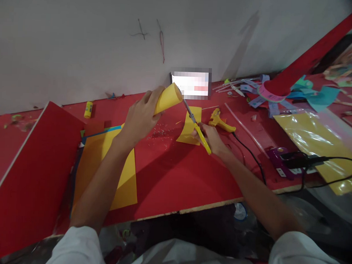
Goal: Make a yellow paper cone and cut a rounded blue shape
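My left hand is closed around a piece of yellow paper rolled into a tube, lifted above the table and tilted toward the right. In my right hand is a pair of scissors with yellow handles. Their blades point up and left, and the tips meet the open right end of the roll; whether they are cutting I cannot tell. Beneath the scissors a curved yellow paper piece lies on the red table. Small scraps are scattered to its left.
A yellow glue gun with a black cord lies right of my right hand. Yellow sheets sit at left beside a red upright panel. A glue stick, lit screen, purple power strip and red post surround the work area.
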`<state>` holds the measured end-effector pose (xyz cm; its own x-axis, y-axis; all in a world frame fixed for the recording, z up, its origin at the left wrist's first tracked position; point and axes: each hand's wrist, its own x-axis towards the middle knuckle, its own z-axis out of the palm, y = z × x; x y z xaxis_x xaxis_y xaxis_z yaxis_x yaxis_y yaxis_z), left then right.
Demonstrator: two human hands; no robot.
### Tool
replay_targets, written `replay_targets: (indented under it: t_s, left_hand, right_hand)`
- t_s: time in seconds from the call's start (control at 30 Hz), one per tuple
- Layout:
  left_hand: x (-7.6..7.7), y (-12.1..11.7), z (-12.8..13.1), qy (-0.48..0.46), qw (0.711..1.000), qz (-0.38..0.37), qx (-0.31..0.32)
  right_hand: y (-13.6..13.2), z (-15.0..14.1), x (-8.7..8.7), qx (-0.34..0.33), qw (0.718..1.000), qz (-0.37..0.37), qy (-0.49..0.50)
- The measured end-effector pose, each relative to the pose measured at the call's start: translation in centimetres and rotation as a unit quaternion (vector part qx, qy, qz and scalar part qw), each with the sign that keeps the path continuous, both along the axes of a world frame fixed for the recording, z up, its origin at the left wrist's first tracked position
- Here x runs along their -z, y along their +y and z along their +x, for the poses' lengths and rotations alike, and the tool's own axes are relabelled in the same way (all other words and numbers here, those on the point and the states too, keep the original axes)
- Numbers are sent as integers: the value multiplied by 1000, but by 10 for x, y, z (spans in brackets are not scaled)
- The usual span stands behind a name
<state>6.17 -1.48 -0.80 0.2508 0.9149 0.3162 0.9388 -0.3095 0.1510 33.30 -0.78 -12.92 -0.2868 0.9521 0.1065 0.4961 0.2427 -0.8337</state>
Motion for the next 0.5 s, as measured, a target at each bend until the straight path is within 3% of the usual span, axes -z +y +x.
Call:
replay_targets:
  t_s: [0.27,0.5]
  left_hand:
    - [2,1,0,-43,999,8,13]
    - [6,5,-9,-82,995,8,50]
  right_hand:
    - [-4,0,-15,32,998,26,-39]
    - [-5,-2,-10,5,1000,19,21]
